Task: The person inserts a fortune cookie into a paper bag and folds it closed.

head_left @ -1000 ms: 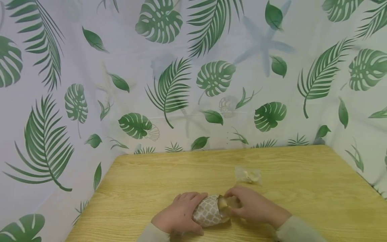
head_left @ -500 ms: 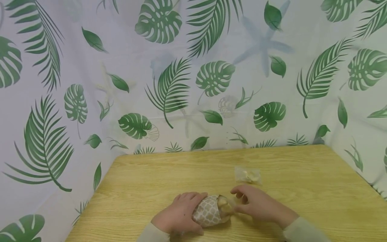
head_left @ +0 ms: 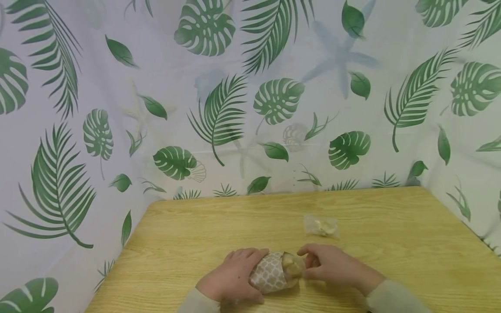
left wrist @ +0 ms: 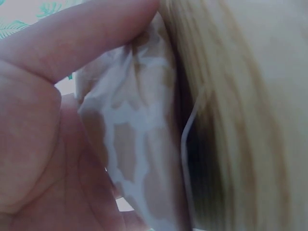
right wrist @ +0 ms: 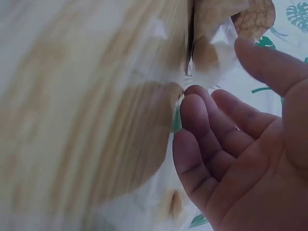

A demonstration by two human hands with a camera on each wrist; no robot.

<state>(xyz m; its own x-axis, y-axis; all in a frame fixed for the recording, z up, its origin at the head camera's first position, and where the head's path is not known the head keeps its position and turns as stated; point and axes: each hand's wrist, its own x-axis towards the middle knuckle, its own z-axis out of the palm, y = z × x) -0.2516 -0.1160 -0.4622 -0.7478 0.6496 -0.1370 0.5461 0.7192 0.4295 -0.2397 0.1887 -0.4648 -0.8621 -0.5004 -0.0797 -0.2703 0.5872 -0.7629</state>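
A beige paper-wrapped bundle with a white lattice pattern (head_left: 268, 274) lies on the table. My left hand (head_left: 236, 276) grips its left end from above. In the left wrist view the thumb lies across the crinkled patterned paper (left wrist: 127, 144). At the bundle's open right end, a golden-brown item in clear plastic (head_left: 292, 264) pokes out. My right hand (head_left: 332, 263) is right at that end, its thumb and forefinger apart. In the right wrist view the thumb and loosely bent fingers (right wrist: 195, 115) are close to the clear plastic (right wrist: 214, 57).
A small clear packet with a gold-coloured thing inside (head_left: 322, 227) lies behind my right hand. The wood-grain table (head_left: 219, 221) ends at a leaf-printed curtain (head_left: 250, 100) at the back and sides.
My right hand drew away to the right from the bundle's open end, then came back close to it. More of the golden-brown item shows. The left hand and bundle stay put.
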